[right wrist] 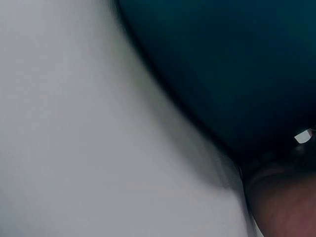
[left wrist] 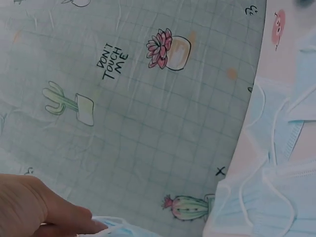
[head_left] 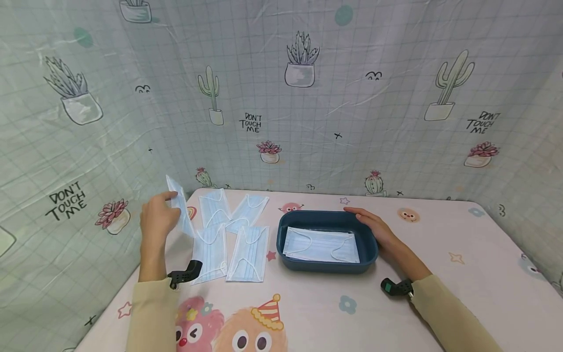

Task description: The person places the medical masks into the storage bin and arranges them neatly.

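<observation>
At the left of the head view my left hand [head_left: 159, 215] pinches a light blue face mask [head_left: 181, 208] between thumb and fingers. It is raised above the table's left side, the mask hanging at a tilt. The left wrist view catches the thumb and the upper part of the held mask [left wrist: 118, 226]. Several face masks [head_left: 248, 254] with white ear loops lie flat beside it, some overlapping. A dark blue bin [head_left: 325, 267] contains a stack of masks [head_left: 321, 246]. My right hand [head_left: 378, 230] rests along the bin's right far corner, fingers extended; its thumb is hidden.
A white table [head_left: 316, 318] with cartoon prints carries everything. Behind it and to the left hangs a checked curtain [head_left: 334, 112] printed with cacti. Black wrist cameras sit on the left wrist [head_left: 184, 275] and right wrist [head_left: 397, 287].
</observation>
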`<act>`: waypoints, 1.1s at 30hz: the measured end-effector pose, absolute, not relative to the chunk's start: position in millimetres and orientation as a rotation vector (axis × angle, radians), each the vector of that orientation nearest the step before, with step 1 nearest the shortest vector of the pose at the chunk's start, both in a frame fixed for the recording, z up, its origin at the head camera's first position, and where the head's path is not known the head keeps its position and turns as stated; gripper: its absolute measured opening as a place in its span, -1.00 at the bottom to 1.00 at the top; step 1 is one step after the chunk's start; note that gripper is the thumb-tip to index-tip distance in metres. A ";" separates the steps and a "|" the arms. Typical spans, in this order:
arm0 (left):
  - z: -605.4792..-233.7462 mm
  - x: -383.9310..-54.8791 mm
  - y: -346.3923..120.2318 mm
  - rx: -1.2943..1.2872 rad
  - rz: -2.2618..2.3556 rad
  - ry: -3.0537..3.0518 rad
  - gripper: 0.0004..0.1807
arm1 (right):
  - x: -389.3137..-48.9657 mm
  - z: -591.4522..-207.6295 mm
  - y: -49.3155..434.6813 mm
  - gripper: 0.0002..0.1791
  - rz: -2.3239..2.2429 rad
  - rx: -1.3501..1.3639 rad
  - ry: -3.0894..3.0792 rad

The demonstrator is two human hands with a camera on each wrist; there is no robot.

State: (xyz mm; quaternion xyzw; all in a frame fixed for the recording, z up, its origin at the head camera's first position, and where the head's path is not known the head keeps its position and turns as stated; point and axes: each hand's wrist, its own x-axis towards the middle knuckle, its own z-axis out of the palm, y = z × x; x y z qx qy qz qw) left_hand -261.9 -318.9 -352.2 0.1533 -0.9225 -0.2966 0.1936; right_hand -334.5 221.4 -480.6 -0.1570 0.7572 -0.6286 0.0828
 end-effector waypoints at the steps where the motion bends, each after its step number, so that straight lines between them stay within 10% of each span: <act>1: -349.5 -261.1 -316.2 0.428 -0.837 -2.571 -0.40 | -334.5 -480.5 221.6 -0.46 -1.876 -0.468 2.262; 33: -340.1 -268.7 -209.6 -0.255 -0.910 -2.090 -0.50 | -335.9 -480.8 222.1 -0.47 -1.885 -0.485 2.260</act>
